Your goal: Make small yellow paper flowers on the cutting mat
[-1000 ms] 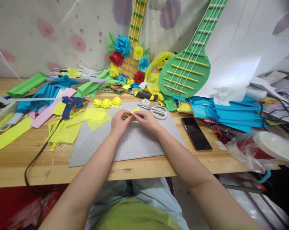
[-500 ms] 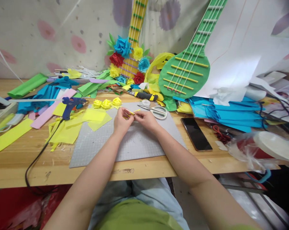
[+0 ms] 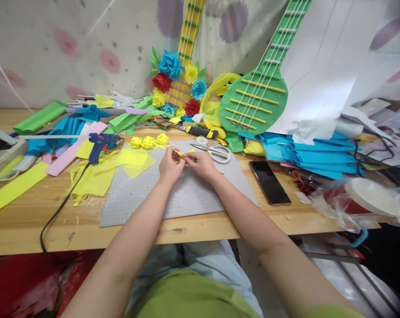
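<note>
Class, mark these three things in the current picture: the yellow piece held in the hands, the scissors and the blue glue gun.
Yellow piece (image 3: 182, 155): head view, on the small part that shows.
Scissors (image 3: 209, 149): head view, near the pivot.
Blue glue gun (image 3: 95, 153): head view, on the handle.

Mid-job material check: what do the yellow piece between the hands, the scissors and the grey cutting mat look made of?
Yellow piece: probably matte crepe or tissue paper, since it looks thin, though mostly hidden.
Scissors: likely steel, going by the grey blades; the pale handles could be plastic or coated metal.
Cutting mat: probably plastic, dull and flat with fine gridlines.
</note>
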Action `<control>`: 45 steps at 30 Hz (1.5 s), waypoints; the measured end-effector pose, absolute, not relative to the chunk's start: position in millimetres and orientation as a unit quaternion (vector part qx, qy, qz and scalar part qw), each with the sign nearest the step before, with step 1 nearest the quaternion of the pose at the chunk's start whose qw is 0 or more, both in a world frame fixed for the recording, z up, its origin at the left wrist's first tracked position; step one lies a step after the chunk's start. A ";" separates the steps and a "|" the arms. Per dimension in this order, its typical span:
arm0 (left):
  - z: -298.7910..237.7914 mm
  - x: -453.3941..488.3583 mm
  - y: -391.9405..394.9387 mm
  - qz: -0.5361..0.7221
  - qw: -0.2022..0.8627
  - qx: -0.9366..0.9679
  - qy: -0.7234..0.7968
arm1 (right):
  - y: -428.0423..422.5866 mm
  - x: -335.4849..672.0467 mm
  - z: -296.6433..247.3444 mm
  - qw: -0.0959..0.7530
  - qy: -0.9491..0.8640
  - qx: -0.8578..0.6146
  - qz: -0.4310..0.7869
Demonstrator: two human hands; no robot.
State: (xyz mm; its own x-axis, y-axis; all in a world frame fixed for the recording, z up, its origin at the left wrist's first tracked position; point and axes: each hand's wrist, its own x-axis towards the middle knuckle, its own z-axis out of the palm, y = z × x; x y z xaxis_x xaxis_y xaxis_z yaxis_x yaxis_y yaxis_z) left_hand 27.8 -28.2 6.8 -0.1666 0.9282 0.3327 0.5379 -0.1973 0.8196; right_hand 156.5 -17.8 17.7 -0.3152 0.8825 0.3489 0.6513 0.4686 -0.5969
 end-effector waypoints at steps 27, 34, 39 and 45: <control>2.9 19.3 -42.5 0.430 0.122 0.686 0.574 | -38.0 150.3 0.2 0.270 -0.796 -0.541 0.019; 2.1 17.4 -54.0 0.378 0.132 0.678 0.616 | -47.0 148.3 4.2 0.193 -0.811 -0.553 -0.003; 5.6 16.2 -59.4 0.353 0.142 0.686 0.620 | -59.7 148.4 11.1 0.143 -0.807 -0.573 0.006; 4.1 7.5 -66.4 0.343 0.158 0.699 0.607 | -83.9 158.6 15.6 0.104 -0.814 -0.572 0.018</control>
State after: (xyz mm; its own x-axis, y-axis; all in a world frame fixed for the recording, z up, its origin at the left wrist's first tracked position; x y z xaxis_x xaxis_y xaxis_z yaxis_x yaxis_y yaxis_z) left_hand 7.5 -66.4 4.1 0.0284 0.9572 0.2880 0.7400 -0.2138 0.6377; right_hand 158.6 -83.9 15.6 -0.3248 0.9341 0.1485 0.9265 0.3458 -0.1484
